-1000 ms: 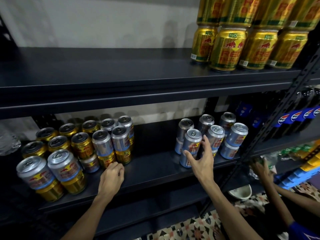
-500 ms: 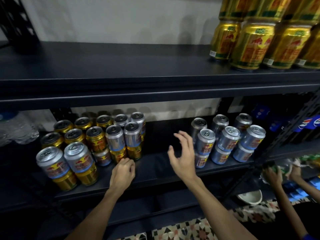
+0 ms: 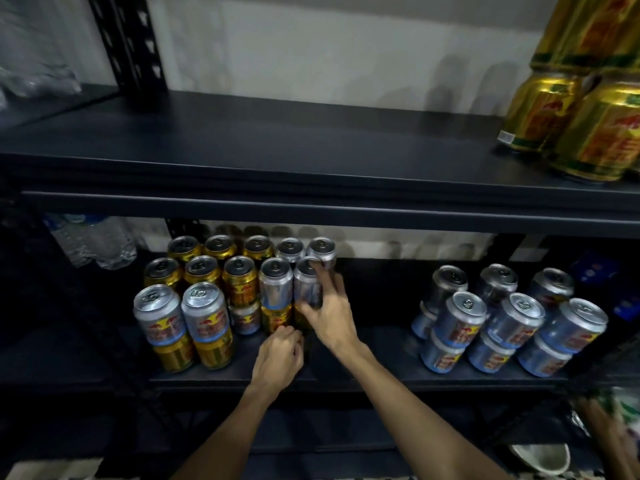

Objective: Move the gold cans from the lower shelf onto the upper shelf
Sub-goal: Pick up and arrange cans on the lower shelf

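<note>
Right hand [image 3: 329, 317] fingers curl round stacked silver-blue aluminium can [image 3: 306, 289]; left hand [image 3: 277, 356] fingers curled below, against gold aluminium can [image 3: 275, 317], hold unclear.

Silver-blue cans [image 3: 512, 323] stacked two high, clustered at right. Clear plastic water bottles [image 3: 93, 244] far left. Black perforated upright [image 3: 128, 39] against pale wall [image 3: 311, 46]. White bowl [image 3: 540, 459] low right, partly cut off.

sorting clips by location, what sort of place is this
Likely a shop stockroom or small store, though I can't be sure: dark metal shelving, gold cans and silver cans stacked in bulk, and bottled water stored at the left.
</note>
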